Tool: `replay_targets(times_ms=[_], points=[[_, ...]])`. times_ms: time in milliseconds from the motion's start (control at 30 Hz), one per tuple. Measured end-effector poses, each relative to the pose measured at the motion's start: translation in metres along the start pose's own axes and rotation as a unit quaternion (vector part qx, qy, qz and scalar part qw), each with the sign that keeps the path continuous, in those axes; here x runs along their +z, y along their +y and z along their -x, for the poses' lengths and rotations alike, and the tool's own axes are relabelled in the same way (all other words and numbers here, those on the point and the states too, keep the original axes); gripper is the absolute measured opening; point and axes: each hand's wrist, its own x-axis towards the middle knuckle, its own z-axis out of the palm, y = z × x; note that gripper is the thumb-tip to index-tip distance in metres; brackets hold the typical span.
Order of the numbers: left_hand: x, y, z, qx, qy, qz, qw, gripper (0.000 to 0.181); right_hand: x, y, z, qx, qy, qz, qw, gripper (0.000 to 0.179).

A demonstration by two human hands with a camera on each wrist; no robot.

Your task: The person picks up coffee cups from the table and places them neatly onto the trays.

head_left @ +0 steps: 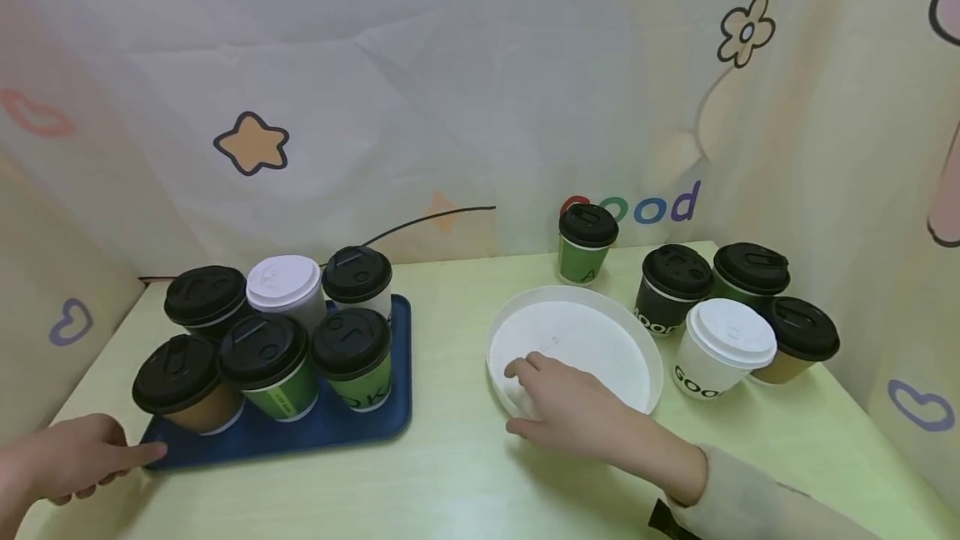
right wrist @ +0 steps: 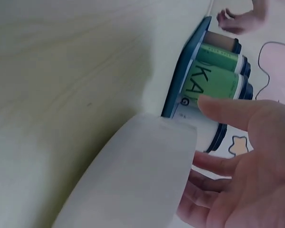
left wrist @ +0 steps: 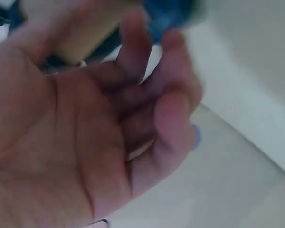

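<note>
I have the left hand (head_left: 82, 455), one finger extended, at the blue rectangular plastic-looking tray (head_left: 322, 437), lower left; the right hand (head_left: 573, 411), fingers spread, is at the white round plastic-looking dish (head_left: 588, 344), right of centre. Seemingly I'm positioning; next calls for firm rim contact.

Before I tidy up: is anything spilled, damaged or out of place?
Nothing looks spilled, tipped or damaged. Mildly odd: one green cup stands alone behind the dish, while the other cups stand grouped, on the tray or beside the dish.
</note>
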Motion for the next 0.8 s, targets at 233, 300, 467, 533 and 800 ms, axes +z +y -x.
replay_targets(times_ms=[233,300,467,533,800], points=[[0.019,0.034,0.004,0.192,-0.136,0.094,0.9673,0.037,-0.004,0.008,0.01,-0.008,-0.043,-0.02,0.9989,0.038],[0.026,0.044,0.002,0.237,-0.164,0.115,0.9506,0.033,-0.005,0.008,0.011,-0.02,-0.043,-0.02,0.9987,0.035],[0.04,0.07,-0.005,0.272,-0.203,0.117,0.9335,0.021,-0.003,0.008,0.012,-0.042,-0.037,-0.009,0.9984,0.028],[0.046,0.081,-0.006,0.281,-0.207,0.106,0.9309,0.017,-0.002,0.008,0.012,-0.048,-0.04,-0.004,0.998,0.028],[0.066,0.127,-0.016,0.308,-0.179,0.053,0.9328,0.013,0.002,0.003,0.011,-0.04,-0.043,0.012,0.9982,0.032]])
